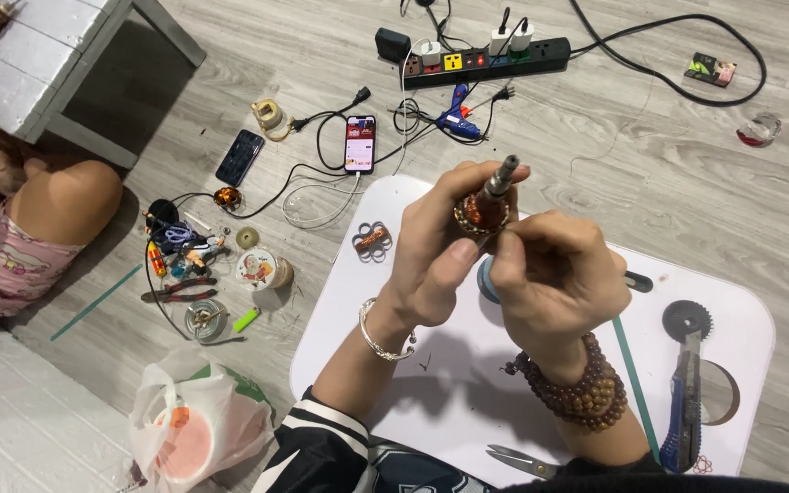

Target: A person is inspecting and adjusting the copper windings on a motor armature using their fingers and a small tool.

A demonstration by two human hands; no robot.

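Above the white lap table (431, 383), both hands are clamped together on one motor armature (486, 208), copper-wound with a steel shaft poking up. The left hand (436, 251) cups it; the right hand (554, 274) pinches its side. On the table's near edge lie one pair of scissors (520, 461) and one blue utility knife (684, 402). Beyond the table, on the grey plank floor, two phones (360, 143) lie, then one blue glue gun (457, 117), and farthest one black power strip (486, 62).
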